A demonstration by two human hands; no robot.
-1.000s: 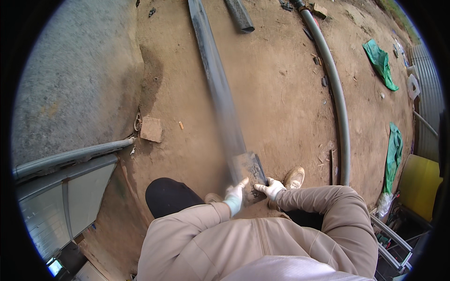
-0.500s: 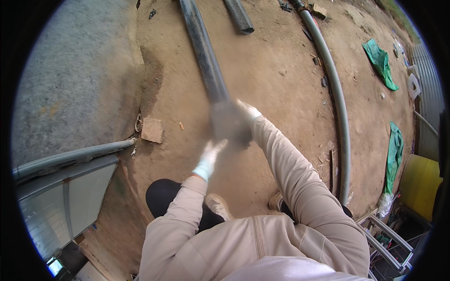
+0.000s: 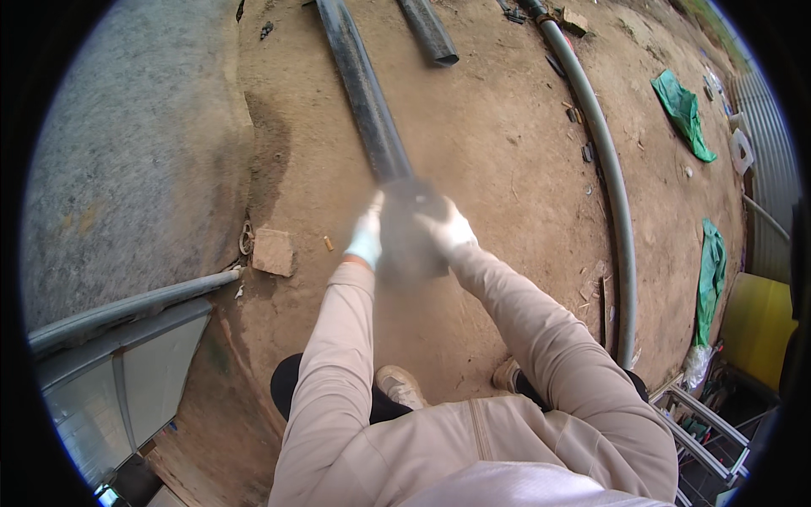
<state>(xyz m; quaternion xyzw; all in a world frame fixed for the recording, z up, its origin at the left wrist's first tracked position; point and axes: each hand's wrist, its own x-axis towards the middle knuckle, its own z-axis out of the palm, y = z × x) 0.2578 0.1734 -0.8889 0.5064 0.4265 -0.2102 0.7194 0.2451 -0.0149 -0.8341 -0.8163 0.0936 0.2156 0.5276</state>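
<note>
Bare brown earth (image 3: 507, 152) is filling the middle of the head view, with a rough grey slab (image 3: 144, 152) spreading along the left. Down the centre, a long, dark, dusty pipe (image 3: 361, 89) is running from the upper edge toward the person, its near end blurring into a wide dark patch between both hands. On one side, the white-gloved left hand (image 3: 367, 232) with its pale green cuff is touching the left edge; motion blur is hiding whether its grip is closing, so I cannot tell. Opposite, the white-gloved right hand (image 3: 452, 230) is gripping the right edge, thumb lying over the top. Farther up, a shorter dark pipe (image 3: 429, 34) is lying apart from the first, while a round grey pipe (image 3: 606, 165) is curving down the right. Over left, a squarish tan block (image 3: 273, 253) is sitting near the slab.
</note>
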